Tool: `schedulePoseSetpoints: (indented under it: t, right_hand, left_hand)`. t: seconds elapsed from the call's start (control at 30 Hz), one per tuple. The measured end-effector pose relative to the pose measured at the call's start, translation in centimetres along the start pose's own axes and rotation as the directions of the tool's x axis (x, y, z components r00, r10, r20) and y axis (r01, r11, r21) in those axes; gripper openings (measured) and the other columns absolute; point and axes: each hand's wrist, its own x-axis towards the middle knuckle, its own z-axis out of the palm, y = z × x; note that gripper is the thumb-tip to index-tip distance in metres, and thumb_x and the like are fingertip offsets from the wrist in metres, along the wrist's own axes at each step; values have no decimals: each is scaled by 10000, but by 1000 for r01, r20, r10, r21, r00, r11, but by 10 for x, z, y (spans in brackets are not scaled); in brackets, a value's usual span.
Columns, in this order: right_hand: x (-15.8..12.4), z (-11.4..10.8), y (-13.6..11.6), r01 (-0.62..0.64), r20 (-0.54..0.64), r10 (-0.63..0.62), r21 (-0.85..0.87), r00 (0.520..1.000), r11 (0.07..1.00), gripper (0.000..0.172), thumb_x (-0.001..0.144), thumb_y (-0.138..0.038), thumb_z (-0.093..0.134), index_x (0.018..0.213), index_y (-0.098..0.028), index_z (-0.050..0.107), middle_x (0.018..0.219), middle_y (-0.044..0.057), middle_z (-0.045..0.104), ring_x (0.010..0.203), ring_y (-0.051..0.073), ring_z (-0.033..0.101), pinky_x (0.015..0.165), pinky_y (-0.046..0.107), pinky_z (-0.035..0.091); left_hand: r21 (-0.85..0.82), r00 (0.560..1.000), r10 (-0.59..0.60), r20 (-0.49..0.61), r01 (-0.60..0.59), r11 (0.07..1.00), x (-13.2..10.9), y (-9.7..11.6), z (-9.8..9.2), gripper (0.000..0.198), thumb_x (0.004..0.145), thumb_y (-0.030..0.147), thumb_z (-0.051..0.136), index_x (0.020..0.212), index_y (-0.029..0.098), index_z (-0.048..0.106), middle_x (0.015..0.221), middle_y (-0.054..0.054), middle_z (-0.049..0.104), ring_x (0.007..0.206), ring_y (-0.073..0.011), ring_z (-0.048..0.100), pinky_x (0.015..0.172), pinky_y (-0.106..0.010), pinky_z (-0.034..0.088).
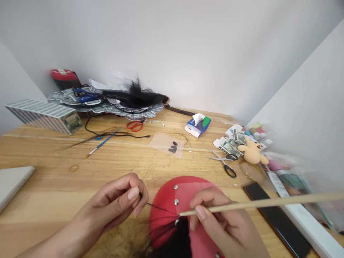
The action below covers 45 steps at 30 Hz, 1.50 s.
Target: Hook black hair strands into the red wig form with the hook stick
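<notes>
Pinching strand (pixel 161 208), left hand (pixel 118 202) borders dome's (pixel 188 191) edge; right hand's (pixel 219 222) stick (pixel 268 202) overhangs table (pixel 53 190).

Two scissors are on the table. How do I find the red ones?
At the back of the wooden table, black hair lies on a pile of cards. Just in front lie the red scissors. Their handles are red; the other scissors, by the yellow toy, have black ones.
</notes>
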Motion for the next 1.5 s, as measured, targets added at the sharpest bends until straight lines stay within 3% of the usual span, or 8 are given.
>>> schedulePoseSetpoints:
  t: [0.33,0.5,0.87,1.23,1.37,1.5]
  right_hand:
    - [2,5,-6,-154,-30,158,119,987,981,193,963,-353,488,848,-246,602,547,-51,571,459,117,458,430,212,339]
    - [1,9,-7,-188,-105,199,112,974,976,177,939,-361,498,846,-244,593,506,-59,520,426,121,414,393,219,296]
    - [-3,7,1,-75,-127,67,-58,990,996,183,943,-249,462,877,-275,631,481,-74,507,379,124,430,375,224,323]
    - [-3,8,-2,-51,-215,21,-139,976,989,184,920,-222,475,829,-263,629,460,-73,504,366,130,466,378,217,371]
    - [-3,8,1,-58,-255,24,-128,967,990,184,962,-274,470,857,-259,621,440,-76,547,329,119,485,349,189,375]
    - [-4,9,3,4,-303,-50,-149,952,989,151,966,-277,502,864,-274,613,488,-76,611,376,112,570,388,163,428]
  left_hand:
    - [41,997,-66,41,65,997,3,-7,-4,419,887,571,625,740,184,559,661,49,449,481,-65,197,441,-221,132]
    - [78,994,-89,67,84,993,2,-13,-6,468,886,626,587,733,186,537,669,43,442,523,-84,220,479,-245,133]
    - [149,986,-35,160,11,989,7,-23,-7,430,952,565,525,743,189,545,692,31,503,592,-107,336,532,-242,242]
    - [202,981,-75,179,38,979,5,-24,-6,424,951,562,516,753,188,550,706,23,522,622,-119,384,576,-241,291]
    - [160,978,-156,135,134,978,9,-22,-5,453,880,614,586,749,180,569,679,24,532,550,-100,327,518,-233,227]
    - [116,972,-228,-52,232,966,19,-27,-13,413,842,575,631,808,164,641,471,99,347,439,-71,143,466,-239,105]
